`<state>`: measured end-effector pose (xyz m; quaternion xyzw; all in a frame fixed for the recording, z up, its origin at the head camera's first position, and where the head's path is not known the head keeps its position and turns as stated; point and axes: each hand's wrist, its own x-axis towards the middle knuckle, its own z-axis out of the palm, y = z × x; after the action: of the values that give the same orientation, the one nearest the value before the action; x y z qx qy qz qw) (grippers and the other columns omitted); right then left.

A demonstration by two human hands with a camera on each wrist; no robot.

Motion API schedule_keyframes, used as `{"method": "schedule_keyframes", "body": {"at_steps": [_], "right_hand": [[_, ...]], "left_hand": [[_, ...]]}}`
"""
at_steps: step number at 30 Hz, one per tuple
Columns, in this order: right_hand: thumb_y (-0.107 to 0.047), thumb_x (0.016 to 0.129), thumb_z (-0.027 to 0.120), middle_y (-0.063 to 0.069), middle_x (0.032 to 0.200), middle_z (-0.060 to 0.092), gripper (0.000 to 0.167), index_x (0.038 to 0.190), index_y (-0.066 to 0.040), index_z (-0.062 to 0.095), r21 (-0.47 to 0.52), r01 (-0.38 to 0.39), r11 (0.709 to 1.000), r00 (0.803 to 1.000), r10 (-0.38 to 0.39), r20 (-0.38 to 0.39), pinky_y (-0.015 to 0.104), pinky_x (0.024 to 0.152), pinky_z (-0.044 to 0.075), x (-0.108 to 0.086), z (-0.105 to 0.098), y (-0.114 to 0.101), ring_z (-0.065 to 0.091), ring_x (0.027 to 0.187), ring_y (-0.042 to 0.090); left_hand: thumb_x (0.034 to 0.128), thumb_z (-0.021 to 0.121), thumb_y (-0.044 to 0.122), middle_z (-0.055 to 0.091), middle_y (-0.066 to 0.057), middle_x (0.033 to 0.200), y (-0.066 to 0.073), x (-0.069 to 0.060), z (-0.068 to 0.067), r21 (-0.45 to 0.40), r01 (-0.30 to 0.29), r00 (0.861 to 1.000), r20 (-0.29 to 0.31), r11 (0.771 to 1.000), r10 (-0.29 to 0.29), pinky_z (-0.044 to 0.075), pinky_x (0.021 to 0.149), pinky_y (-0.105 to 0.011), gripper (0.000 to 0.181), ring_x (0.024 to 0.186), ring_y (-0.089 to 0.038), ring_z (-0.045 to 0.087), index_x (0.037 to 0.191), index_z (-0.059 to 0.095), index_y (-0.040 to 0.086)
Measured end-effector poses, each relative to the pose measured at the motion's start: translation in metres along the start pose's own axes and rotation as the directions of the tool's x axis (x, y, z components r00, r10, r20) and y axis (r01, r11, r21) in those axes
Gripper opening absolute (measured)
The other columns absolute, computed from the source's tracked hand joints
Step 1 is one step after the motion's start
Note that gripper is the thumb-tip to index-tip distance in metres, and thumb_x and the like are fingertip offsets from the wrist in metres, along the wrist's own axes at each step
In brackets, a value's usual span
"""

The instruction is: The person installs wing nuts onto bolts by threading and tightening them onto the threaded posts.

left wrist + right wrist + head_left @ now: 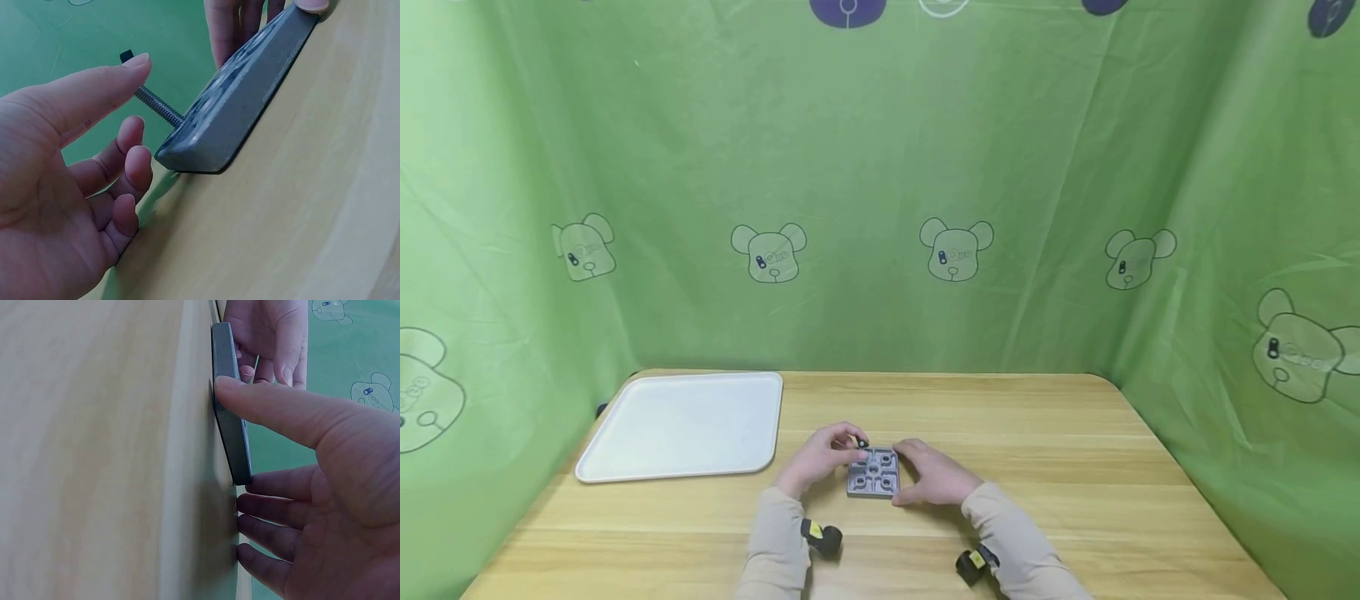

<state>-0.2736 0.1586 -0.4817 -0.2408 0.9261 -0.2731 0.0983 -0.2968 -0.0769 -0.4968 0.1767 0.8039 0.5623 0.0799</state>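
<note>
A square grey metal plate (873,473) with recessed corner pockets lies on the table between the two hands. A threaded bolt (160,106) with a black head stands in the pocket at the plate's far left corner. My left hand (822,458) pinches the bolt near its head, with the thumb on top and the other fingers curled below. The index fingertip is largely hidden behind the thumb in the left wrist view. On the opposite side, my right hand (936,475) holds the plate's right edge, thumb (231,390) on the near side and fingers at the far corner.
A white tray (688,429) lies at the table's back left. The wooden table (1000,408) is bordered by green curtains (865,325) at the back and sides. Each sleeved forearm carries a black wrist camera (829,542).
</note>
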Motion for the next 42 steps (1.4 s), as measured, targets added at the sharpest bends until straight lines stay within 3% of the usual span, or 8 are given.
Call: {"method": "schedule_keyframes", "body": {"at_steps": [11,19,42], "right_hand": [[-0.035,0.069,0.084,0.022,0.145,0.045,0.093,0.143,0.002,0.040,-0.005,-0.002,1.000,1.000,0.002,0.000,0.059,0.109,0.035,-0.0002,0.0009,0.0001,0.046,0.132,0.041],[-0.035,0.069,0.084,0.022,0.146,0.044,0.094,0.143,0.002,0.040,-0.002,-0.006,1.000,1.000,0.006,-0.002,0.058,0.110,0.035,0.0003,0.0008,0.0005,0.046,0.132,0.041],[-0.036,0.070,0.083,0.022,0.147,0.043,0.094,0.144,0.002,0.039,-0.005,-0.015,1.000,1.000,0.015,0.006,0.059,0.110,0.034,0.0001,0.0000,-0.0001,0.044,0.134,0.042]], "left_hand": [[0.0841,0.073,0.019,0.062,-0.008,0.091,-0.0033,-0.0016,-0.0032,-0.019,0.001,1.000,-0.014,1.000,-0.001,0.045,0.071,-0.029,0.034,0.082,-0.016,0.054,0.114,0.064,0.006],[0.0827,0.074,0.017,0.060,-0.003,0.087,-0.0034,-0.0044,-0.0082,-0.084,0.047,0.998,-0.026,0.995,-0.049,0.046,0.066,-0.027,0.028,0.077,-0.016,0.055,0.103,0.060,0.003],[0.0826,0.074,0.017,0.059,-0.005,0.087,-0.0021,-0.0017,-0.0045,-0.047,0.031,1.000,-0.004,0.998,-0.031,0.044,0.069,-0.028,0.029,0.080,-0.016,0.053,0.109,0.065,0.010]]}}
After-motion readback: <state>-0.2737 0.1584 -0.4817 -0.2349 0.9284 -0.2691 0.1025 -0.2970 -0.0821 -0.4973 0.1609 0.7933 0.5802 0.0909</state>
